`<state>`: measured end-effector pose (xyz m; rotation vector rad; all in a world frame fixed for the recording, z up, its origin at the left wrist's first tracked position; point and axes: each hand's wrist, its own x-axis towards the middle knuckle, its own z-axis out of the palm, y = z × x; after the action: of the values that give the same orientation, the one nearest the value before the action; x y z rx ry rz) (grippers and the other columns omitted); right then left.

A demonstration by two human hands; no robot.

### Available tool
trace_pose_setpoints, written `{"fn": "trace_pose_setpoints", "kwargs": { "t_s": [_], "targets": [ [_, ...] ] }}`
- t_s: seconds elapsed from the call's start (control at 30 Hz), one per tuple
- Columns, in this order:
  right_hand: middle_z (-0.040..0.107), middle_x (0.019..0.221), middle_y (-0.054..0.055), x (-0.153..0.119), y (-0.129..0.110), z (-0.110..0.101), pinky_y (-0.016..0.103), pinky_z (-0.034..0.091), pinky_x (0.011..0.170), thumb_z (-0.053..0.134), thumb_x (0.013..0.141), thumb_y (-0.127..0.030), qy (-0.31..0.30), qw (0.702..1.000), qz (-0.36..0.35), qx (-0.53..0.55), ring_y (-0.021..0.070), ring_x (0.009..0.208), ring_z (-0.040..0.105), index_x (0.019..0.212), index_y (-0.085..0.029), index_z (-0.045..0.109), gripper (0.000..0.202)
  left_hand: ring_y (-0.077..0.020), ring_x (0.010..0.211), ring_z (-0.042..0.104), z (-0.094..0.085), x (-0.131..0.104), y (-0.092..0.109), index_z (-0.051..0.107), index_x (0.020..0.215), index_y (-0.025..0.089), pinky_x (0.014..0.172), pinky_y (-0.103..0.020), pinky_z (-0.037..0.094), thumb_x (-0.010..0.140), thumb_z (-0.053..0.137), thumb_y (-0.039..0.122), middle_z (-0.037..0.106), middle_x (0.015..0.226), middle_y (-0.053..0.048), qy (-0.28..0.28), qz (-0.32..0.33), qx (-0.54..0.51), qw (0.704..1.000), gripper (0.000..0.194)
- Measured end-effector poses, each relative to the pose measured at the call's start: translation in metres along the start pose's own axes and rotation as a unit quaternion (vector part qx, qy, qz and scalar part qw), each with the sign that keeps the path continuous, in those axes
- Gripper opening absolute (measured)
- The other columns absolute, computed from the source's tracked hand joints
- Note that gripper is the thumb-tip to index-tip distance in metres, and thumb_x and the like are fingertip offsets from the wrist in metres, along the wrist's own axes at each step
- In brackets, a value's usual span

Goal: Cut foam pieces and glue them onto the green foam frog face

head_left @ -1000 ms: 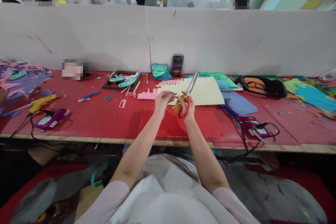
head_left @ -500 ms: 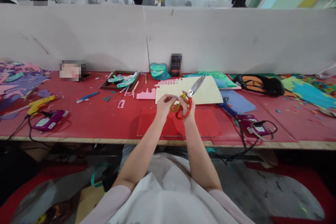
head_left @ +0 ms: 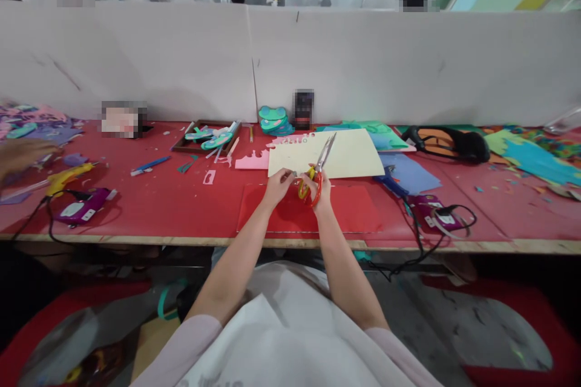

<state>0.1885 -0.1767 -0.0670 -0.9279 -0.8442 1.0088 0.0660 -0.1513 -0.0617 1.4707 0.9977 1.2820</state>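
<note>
My right hand [head_left: 320,188] is closed round a pair of scissors [head_left: 320,164] with one red and one yellow handle loop. Their silver blades point up and away over a cream sheet [head_left: 354,154]. Just left of the handles, the fingertips of my left hand [head_left: 278,186] are pinched together; a tiny greyish speck shows at them, too small to name. Both hands are above a red sheet [head_left: 349,210] near the table's front edge. Pink cut foam [head_left: 252,160] pokes out from the cream sheet's left side.
Left of centre stands a brown tray [head_left: 180,146] of teal pieces. A yellow glue gun [head_left: 68,179] and purple box [head_left: 84,207] lie further left. Another person's hand [head_left: 25,156] reaches in there. Corded blue tool [head_left: 394,184], second purple box [head_left: 431,213] and black-orange object [head_left: 447,143] are on the right.
My left hand has moved left and slightly down, away from the scissor handles. The scissors have swung more upright, their tips shifting left. Another person's hand has come in at the left edge.
</note>
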Motion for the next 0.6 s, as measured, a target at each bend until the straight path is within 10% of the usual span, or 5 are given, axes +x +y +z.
{"fn": "trace_pose_setpoints", "kwargs": {
  "t_s": [0.6],
  "targets": [
    [0.055, 0.057, -0.006, -0.002, 0.014, 0.0, 0.022, 0.04, 0.044, 0.072, 0.064, -0.042, 0.007, 0.992, 0.116, 0.046, 0.0092, 0.048, 0.05, 0.084, -0.019, 0.057, 0.034, -0.0119, 0.058, 0.053, 0.002, 0.0, -0.015, 0.057, 0.065, 0.018, 0.06, -0.024, 0.042, 0.075, 0.061, 0.025, 0.058, 0.059, 0.003, -0.028, -0.035, -0.03, 0.999, 0.013]
  ]
}}
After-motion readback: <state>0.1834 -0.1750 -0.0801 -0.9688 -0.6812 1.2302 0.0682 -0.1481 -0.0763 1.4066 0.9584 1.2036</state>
